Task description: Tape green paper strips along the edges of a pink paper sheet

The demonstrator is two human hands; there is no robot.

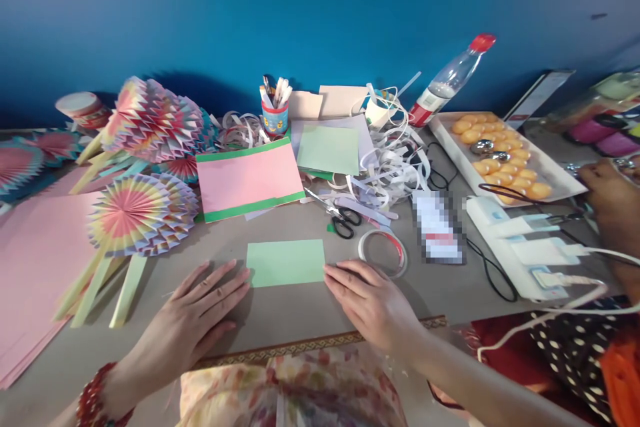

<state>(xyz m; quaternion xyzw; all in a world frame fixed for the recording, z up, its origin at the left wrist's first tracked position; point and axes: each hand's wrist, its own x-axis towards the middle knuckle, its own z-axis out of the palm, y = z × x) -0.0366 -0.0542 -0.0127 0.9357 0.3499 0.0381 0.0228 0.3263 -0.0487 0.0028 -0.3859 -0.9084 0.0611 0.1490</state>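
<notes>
A small light green paper rectangle (286,263) lies flat on the grey table between my hands. My left hand (203,303) rests palm down with fingers spread, its fingertips at the paper's left edge. On the other side, my right hand (373,300) lies flat, fingers stretched and close together, touching the lower right corner. Just beyond the right hand is a roll of white tape (383,253). Black-handled scissors (345,221) lie behind the paper. A pink sheet with green borders (250,180) is further back, beside a stack of green squares (329,150).
Folded paper fans (143,213) and pink sheets (40,260) fill the left. White paper strips (400,167) lie in a heap near a tilted plastic bottle (445,83). At right are a tray of orange balls (500,153), a power strip (520,247) and another person's arm (613,213).
</notes>
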